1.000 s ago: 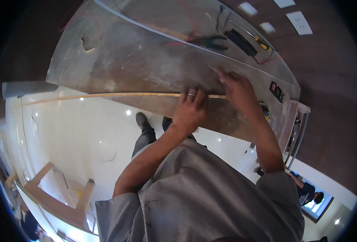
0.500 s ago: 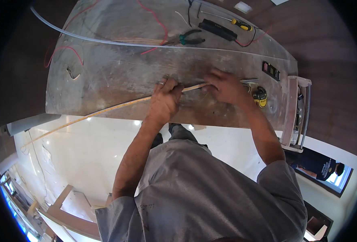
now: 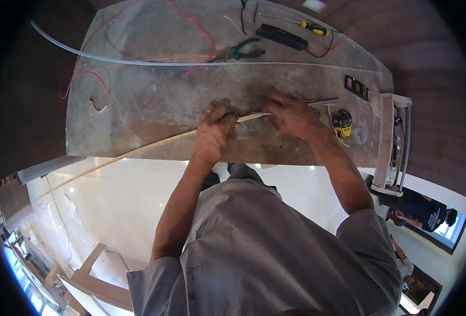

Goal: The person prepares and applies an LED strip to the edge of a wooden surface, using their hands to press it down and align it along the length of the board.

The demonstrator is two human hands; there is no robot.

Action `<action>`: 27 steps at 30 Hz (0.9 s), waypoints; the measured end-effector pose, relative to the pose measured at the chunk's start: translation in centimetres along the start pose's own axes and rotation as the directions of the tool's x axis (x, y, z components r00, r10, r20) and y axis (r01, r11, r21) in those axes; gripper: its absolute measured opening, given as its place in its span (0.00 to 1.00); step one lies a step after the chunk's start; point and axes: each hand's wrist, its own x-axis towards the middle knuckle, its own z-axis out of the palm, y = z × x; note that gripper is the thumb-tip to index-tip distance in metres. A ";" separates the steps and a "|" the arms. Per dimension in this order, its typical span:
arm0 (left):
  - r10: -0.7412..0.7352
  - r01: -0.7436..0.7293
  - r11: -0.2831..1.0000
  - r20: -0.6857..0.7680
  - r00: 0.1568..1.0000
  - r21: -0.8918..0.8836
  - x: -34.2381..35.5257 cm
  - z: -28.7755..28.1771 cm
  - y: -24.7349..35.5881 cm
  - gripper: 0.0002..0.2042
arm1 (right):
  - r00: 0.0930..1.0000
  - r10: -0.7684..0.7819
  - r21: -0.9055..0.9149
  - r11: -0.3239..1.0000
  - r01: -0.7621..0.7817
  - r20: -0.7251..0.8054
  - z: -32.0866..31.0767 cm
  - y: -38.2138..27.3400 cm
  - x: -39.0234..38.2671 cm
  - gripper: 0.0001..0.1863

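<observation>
A long thin yellow strip, which looks like an LED strip in a grey channel, slants across the worktable and past its near edge at the left. My left hand is closed round it near the middle of the table. To the right, my right hand pinches the strip's narrower, paler stretch; its fingertips are slightly blurred. Between the two hands a short length shows. Beyond my right hand a grey channel end points right. What lies under my fingers is hidden.
The worktable bears green-handled pliers, a black power supply, a yellow screwdriver, red wire, a clear tube and a tape measure. A tool carrier stands right. People are at the far right.
The view has shifted slightly, so the table and tools sit a little differently. My right fingers have moved slightly along the strip, and a pale edge shows between my hands.
</observation>
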 end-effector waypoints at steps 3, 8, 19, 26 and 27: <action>-0.042 0.042 0.999 0.014 0.999 0.003 0.1 -0.2 -0.1 0.12 | 1.000 0.022 0.018 1.000 -0.022 0.008 -0.3 0.4 -0.3 0.13; -0.113 0.112 0.988 0.000 0.994 -0.109 1.1 -1.5 1.8 0.12 | 0.999 0.036 0.014 0.999 -0.036 -0.008 -0.3 1.9 -0.9 0.12; -0.007 -0.001 0.946 0.024 1.000 0.325 -0.6 2.1 5.7 0.26 | 0.976 -0.013 0.000 1.000 0.014 -0.218 2.6 3.7 -2.7 0.17; -0.078 0.145 0.913 -0.184 0.980 0.382 0.0 6.8 8.9 0.22 | 0.986 -0.054 0.012 0.998 0.057 -0.156 2.0 3.9 -2.7 0.18; -0.067 0.136 0.912 -0.186 0.980 0.387 0.1 6.9 8.5 0.21 | 0.987 -0.041 0.007 0.999 0.043 -0.156 1.9 3.8 -2.6 0.19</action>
